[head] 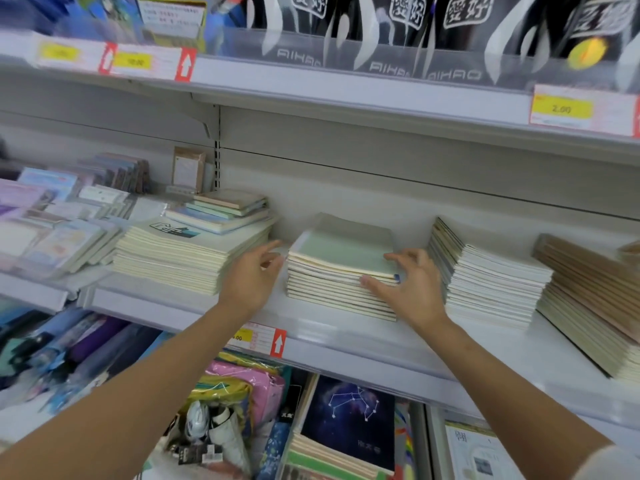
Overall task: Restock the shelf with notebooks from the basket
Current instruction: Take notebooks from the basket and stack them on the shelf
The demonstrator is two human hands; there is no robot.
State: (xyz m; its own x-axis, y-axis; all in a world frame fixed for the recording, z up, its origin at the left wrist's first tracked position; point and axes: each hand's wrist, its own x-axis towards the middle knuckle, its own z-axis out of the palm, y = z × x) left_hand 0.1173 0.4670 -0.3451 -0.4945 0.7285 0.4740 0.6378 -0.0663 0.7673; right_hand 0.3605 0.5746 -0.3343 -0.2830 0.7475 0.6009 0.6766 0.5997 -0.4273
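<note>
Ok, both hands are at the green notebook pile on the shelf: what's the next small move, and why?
Probably press both hands inward to square the green notebook stack. Its upper notebooks sit skewed off the lower ones; the right hand pinches its front right corner, and the open left hand is beside its left edge.

One left grip, one right grip, one green-topped notebook stack, four yellow price tags.

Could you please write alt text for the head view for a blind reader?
Two hands frame a stack of green-covered notebooks on a shop shelf: the right hand pinches its front right corner, the left hand is open beside it. Other stacks flank it.
</note>
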